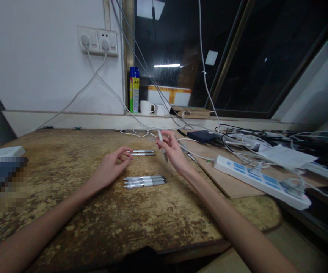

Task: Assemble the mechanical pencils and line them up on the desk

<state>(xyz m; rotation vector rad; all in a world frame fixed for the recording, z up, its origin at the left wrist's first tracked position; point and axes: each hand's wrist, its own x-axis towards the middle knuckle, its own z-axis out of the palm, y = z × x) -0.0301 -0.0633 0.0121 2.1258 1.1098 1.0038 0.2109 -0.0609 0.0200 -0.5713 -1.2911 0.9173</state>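
Forearms (54, 214) over table (95, 235); right hand (173, 149) pinching tilted pen (160, 137); left hand (113, 165) half-open, beside far pens (143, 153) (contact unclear).

Your worn table (95, 227) carries clustered pens (145, 181) centrally, two pens (143, 153) toward twelve o'clock, a brown board (225, 180) toward two.

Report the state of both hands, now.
Left hand: partly open, fingers at the near ends of the two far pens; grip cannot be told.
Right hand: closed on a raised pen.
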